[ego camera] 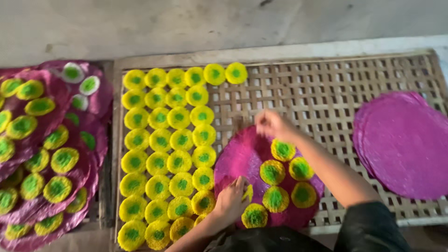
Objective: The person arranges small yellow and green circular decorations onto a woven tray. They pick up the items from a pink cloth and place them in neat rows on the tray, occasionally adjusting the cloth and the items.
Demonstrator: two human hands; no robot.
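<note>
Between both hands, purple disc (242,156), left hand (231,200) on its edge, right hand (273,125) above.

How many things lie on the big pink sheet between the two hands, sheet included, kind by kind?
Pink sheet: 1
Yellow-green rounds lying free on it: 6
Yellow-green round partly under the left hand: 1
Total: 8

The right hand (273,125) is motion-blurred, so its grip cannot be told. The left hand (231,200) covers part of the magenta sheet (242,156) and a yellow disc (248,192). The left pile (42,154) and the right stack of magenta sheets (403,144) run off the picture's edges.
</note>
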